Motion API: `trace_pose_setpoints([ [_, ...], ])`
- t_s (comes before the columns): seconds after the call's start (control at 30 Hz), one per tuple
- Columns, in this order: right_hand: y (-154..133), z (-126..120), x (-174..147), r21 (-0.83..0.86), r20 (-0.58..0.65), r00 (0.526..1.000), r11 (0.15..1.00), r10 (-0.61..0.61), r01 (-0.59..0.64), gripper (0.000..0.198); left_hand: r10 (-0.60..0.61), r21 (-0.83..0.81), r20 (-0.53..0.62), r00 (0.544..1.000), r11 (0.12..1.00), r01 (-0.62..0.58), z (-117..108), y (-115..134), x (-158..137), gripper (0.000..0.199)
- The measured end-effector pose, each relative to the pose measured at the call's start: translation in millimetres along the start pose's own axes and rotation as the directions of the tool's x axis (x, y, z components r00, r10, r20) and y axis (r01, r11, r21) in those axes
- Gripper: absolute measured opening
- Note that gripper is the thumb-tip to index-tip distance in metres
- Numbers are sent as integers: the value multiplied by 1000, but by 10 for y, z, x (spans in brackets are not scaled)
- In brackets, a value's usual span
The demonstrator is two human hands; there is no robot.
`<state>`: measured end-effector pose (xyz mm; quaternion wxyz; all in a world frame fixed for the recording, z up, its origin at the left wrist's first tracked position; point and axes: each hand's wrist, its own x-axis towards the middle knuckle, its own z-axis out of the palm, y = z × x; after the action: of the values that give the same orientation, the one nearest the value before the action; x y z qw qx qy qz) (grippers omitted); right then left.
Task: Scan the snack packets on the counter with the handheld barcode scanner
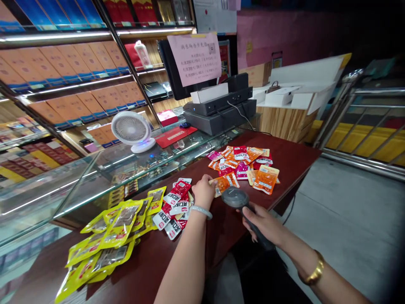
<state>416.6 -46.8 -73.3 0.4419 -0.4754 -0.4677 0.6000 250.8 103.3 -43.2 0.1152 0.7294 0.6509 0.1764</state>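
Note:
My left hand is closed on the left end of an orange snack packet, near the middle of the dark red table. My right hand grips a dark handheld barcode scanner by its handle; the scanner's head is just in front of the orange packet. Left of my left hand is a pile of red and white snack packets. Farther left lie several yellow packets with clear windows. Beyond the scanner sits a mixed heap of orange, red and pink packets, with a larger orange packet at its right.
A glass display counter runs along the table's far side, bearing a white fan and a red mat. Behind stand a monitor with a pink notice and dark register boxes. Metal railing is at right.

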Motion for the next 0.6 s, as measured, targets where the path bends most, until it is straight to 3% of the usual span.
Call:
trace_pose_setpoints([
  [0.07,-6,24,23,1,7,1000,1000,-3,3,48,-71,11,-66,995,997,72,-150,-111,35,23],
  [0.17,-14,28,37,4,17,1000,1000,-5,5,47,-130,81,-319,939,983,163,-388,-290,62,26],
  [0.23,-22,8,35,11,16,1000,1000,-6,5,46,-97,104,-467,879,981,163,-469,-335,50,31],
  [0.3,-34,-28,28,21,7,1000,1000,-11,11,45,-35,117,-509,860,987,109,-443,-285,14,36],
  [0.4,-63,-104,18,35,-21,999,999,-28,29,44,105,154,-405,908,987,-46,-224,-88,-59,36],
  [0.5,-84,-191,5,57,-78,996,997,-51,55,44,220,195,-240,945,965,-175,84,102,-111,51],
  [0.6,-73,-269,-18,73,-135,989,995,-58,68,45,318,244,-38,947,922,-300,302,197,-134,66],
])
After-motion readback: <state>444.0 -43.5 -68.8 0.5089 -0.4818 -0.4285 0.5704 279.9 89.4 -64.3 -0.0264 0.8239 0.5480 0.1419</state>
